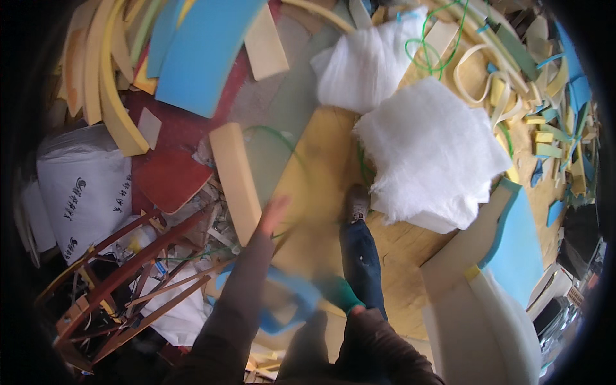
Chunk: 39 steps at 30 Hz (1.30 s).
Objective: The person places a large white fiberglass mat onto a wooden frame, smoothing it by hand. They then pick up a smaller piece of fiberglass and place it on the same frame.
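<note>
At the far left a white printed sack lies bulging, its contents hidden from view. Below it, a reddish-brown wooden frame leans at a slant, with a crumpled white sheet and scraps lying in and behind its bars. Above, a curved yellow foam strip and a blue foam slab lie over a red surface. Farther right, a cream foam block slants downward, and the left hand is at its lower right edge, blurred; I cannot tell whether its grip is apart or together, or whether it touches the block. A blue foam piece, bent around an opening, lies between the two forearms. Just beside its right end is the right hand, in a green glove, also blurred; whether that grip is clamped on the piece cannot be told. Past the person's shoe sits a stack of white batting, and to its right a wavy-edged blue and white foam piece stands near scattered foam offcuts.
</note>
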Available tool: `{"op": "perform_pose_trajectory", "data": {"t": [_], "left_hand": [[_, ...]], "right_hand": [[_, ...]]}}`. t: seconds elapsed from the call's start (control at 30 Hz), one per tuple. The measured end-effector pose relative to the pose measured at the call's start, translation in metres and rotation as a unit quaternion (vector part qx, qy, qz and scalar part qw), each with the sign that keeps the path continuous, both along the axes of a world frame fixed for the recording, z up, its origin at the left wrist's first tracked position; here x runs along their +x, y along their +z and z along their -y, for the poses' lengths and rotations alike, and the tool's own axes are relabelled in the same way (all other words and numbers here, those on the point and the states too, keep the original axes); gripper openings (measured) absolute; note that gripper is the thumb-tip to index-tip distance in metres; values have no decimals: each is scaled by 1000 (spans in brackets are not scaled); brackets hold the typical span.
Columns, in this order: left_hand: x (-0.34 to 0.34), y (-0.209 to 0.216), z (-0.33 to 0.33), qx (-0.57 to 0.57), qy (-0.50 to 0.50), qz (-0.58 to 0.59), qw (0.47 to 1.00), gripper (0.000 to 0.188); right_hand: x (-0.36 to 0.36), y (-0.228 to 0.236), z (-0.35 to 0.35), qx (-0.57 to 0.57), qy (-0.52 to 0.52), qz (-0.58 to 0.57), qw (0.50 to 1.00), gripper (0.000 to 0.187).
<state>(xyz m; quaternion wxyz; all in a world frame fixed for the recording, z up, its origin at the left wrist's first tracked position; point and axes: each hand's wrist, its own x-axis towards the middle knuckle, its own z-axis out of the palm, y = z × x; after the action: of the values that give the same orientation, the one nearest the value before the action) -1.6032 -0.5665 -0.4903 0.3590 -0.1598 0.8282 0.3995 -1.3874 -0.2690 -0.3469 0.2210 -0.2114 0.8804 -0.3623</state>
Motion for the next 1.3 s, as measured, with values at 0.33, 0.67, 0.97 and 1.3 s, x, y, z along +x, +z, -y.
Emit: {"op": "perform_pose_trajectory", "data": {"t": [0.33,0.67,0.97,1.3], "left_hand": [[-333,-203,-217,92,110,-57,988,43],[-424,134,-195,219,144,-238,935,45],[-286,552,-139,126,-22,-411,903,39],[125,617,-97,238,-387,-318,832,34]], "right_hand": [[-159,80,-44,-244,-305,374,841,36],[-116,42,-27,-182,-234,382,875,44],[-125,62,-85,-269,-231,167,920,41],[-245,354,-68,-522,-282,224,773,41]]}}
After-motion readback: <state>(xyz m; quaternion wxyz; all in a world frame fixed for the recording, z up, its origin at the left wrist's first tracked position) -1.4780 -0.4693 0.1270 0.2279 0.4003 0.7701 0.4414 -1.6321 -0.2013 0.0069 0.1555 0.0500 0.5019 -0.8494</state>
